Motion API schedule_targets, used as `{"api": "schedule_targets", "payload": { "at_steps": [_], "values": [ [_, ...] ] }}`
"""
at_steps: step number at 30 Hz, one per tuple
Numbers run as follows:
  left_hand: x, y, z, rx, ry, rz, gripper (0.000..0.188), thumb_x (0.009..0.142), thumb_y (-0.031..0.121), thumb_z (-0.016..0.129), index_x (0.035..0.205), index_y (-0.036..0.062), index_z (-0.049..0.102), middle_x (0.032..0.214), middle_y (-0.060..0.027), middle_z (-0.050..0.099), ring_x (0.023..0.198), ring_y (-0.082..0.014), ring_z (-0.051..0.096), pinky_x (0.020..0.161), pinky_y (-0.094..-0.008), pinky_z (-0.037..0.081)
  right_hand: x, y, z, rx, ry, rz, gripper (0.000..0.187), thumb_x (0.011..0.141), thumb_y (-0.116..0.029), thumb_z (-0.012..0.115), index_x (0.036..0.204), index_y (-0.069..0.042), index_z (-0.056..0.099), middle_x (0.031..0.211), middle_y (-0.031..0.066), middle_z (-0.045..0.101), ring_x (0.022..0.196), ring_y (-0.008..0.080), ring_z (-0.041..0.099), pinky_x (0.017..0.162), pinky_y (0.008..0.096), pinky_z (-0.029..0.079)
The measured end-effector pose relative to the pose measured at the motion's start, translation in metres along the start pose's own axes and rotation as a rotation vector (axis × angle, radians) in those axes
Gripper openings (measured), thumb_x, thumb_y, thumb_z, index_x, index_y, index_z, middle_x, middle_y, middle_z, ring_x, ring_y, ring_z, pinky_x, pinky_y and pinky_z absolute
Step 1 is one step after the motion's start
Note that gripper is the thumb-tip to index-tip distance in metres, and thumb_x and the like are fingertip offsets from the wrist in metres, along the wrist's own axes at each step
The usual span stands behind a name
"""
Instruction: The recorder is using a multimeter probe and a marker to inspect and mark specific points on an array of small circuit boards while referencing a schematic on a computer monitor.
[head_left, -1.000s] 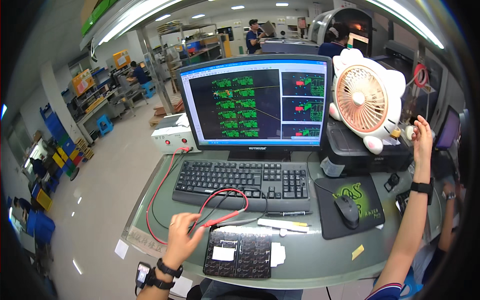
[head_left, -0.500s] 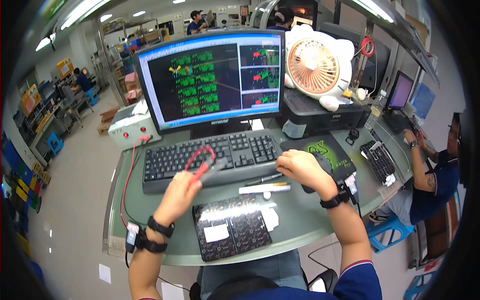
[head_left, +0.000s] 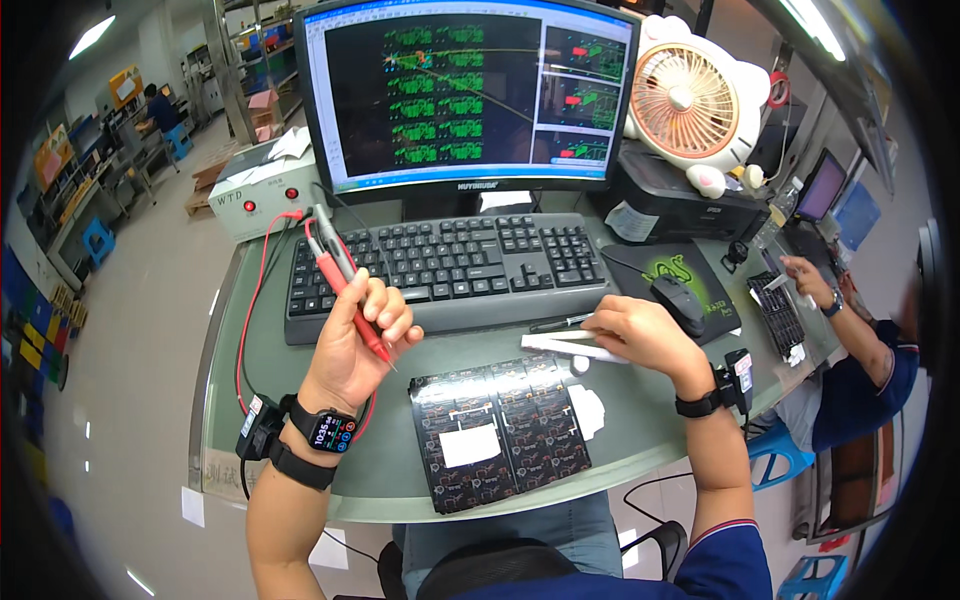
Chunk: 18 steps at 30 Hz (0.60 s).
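My left hand [head_left: 362, 335] is raised in front of the keyboard [head_left: 480, 265], its fingers closed on a red test probe [head_left: 338, 283] whose thin tip points down toward the table. A grey, slim tool [head_left: 332, 240] lies alongside the probe in the same grip. My right hand [head_left: 645, 335] is low over the table right of centre, fingers pinched at a white pen [head_left: 560, 345]. A dark pen [head_left: 560, 323] lies just behind it. Between my forearms is a black printed circuit board panel [head_left: 540, 425] bearing a white paper label [head_left: 469, 446].
Behind the keyboard stands a monitor [head_left: 480, 188] showing green board layouts. A white box with red sockets [head_left: 270, 200] is at left, its red lead running down the table. At right are a mouse [head_left: 678, 303], a printer [head_left: 660, 200], a fan [head_left: 685, 98] and a co-worker's arm [head_left: 850, 330].
My left hand has turned palm-up, and the probe now points down toward me. The right hand has moved right and down onto the white pen. The view has shifted slightly.
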<state>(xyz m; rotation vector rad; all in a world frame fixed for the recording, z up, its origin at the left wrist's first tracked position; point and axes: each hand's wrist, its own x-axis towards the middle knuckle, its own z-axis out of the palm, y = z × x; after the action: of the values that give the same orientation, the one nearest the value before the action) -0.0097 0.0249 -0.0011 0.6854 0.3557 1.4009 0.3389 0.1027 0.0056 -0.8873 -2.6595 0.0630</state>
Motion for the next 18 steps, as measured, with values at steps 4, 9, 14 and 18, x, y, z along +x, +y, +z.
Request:
{"api": "schedule_targets", "payload": {
  "at_steps": [4, 9, 14, 18],
  "values": [
    [0.003, -0.006, 0.003, 0.084, 0.03, 0.018, 0.042, 0.102, 0.032, 0.038, 0.065, 0.0134, 0.041, 0.068, 0.0004, 0.045, 0.072, -0.014, 0.048, 0.076, -0.0344, 0.047, -0.008, 0.003, -0.008, 0.061, 0.013, 0.098, 0.015, 0.075, -0.006, 0.066, 0.089, -0.009, 0.069, 0.084, 0.0045, 0.061, 0.072, 0.0244, 0.063, 0.064, 0.0335, 0.051],
    [-0.005, -0.004, -0.004, 0.085, 0.052, 0.056, 0.04, 0.102, 0.032, 0.04, 0.068, 0.0122, 0.043, 0.07, -0.001, 0.046, 0.071, -0.0148, 0.049, 0.074, -0.0348, 0.046, -0.004, 0.008, -0.007, 0.101, 0.056, 0.043, 0.017, 0.076, -0.009, 0.065, 0.093, -0.009, 0.064, 0.087, 0.0057, 0.058, 0.079, 0.0262, 0.063, 0.066, 0.0352, 0.052],
    [-0.004, -0.01, 0.004, 0.1, 0.132, 0.082, 0.04, 0.103, 0.032, 0.038, 0.068, 0.0129, 0.042, 0.067, 0.0001, 0.044, 0.065, -0.012, 0.048, 0.069, -0.0323, 0.047, -0.012, 0.019, -0.002, 0.069, 0.093, 0.018, 0.021, 0.077, -0.009, 0.065, 0.097, -0.011, 0.066, 0.088, 0.004, 0.058, 0.077, 0.0243, 0.063, 0.065, 0.0344, 0.052],
    [-0.006, -0.012, 0.002, 0.082, 0.144, 0.106, 0.039, 0.104, 0.032, 0.037, 0.07, 0.0125, 0.041, 0.067, 0.0011, 0.042, 0.064, -0.0104, 0.046, 0.066, -0.0298, 0.047, -0.014, 0.024, 0.001, 0.055, 0.114, 0.032, 0.018, 0.078, -0.01, 0.063, 0.095, -0.011, 0.064, 0.089, 0.0046, 0.057, 0.08, 0.0247, 0.062, 0.066, 0.0354, 0.052]
  ]
}}
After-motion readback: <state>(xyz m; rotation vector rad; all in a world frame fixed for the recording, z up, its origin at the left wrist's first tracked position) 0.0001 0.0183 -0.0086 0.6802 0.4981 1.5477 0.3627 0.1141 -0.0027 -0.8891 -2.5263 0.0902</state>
